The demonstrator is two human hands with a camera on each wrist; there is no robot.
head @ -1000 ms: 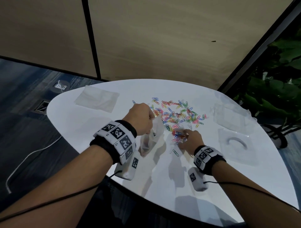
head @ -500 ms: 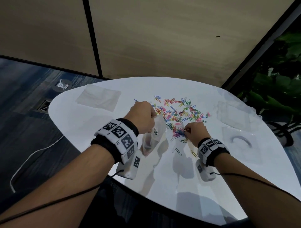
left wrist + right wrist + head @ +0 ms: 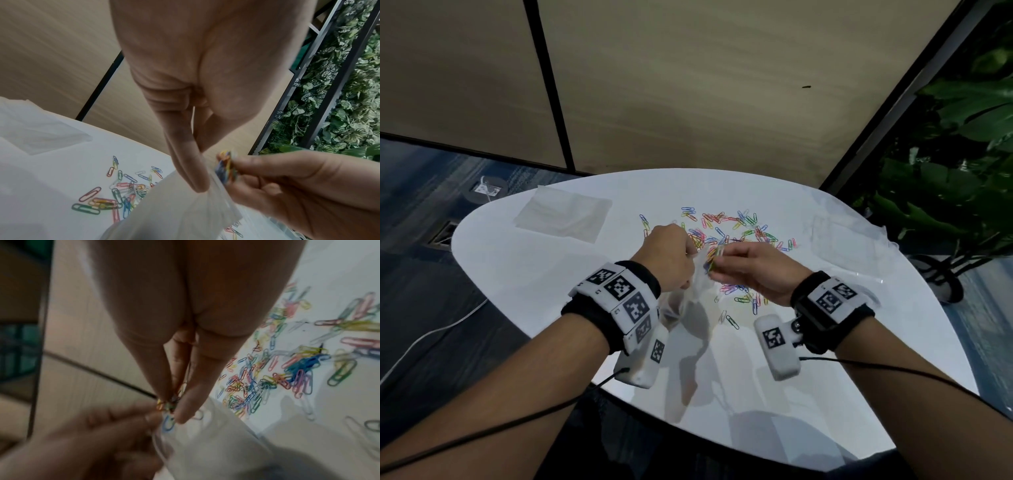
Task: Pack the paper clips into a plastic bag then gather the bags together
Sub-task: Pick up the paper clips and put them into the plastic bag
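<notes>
Clips (image 3: 711, 257) that the right hand (image 3: 753, 270) was pinching up off the table (image 3: 524, 274) half a second ago are now lifted clear and carried across to the bag (image 3: 697, 274), so this load is at the mouth and, I judge, about to be dropped in. That hand's thumb and fingertips (image 3: 185, 412) are pressed together on a small coloured bundle, which sits just above the bag's rim, right against the left hand (image 3: 667, 257). The left hand has stayed where it was, pinching the bag's upper edge between thumb and fingers (image 3: 191, 175) and holding the bag hanging over the table. Most of the task is still ahead: the loose pile (image 3: 736, 229) lies just beyond both hands, with more strays (image 3: 739, 298) under the right palm. Flat spare bags wait well off to either side, one (image 3: 565, 216) far left of the left hand and others (image 3: 839, 236) beyond the right. Hard to make out: whether the bag's mouth is truly open wide enough, since clear film and motion blur hide its lips in both wrist views; how many clips are in the pinch; and whether any already lie inside, the bag's lower part being hidden behind the left wrist.
</notes>
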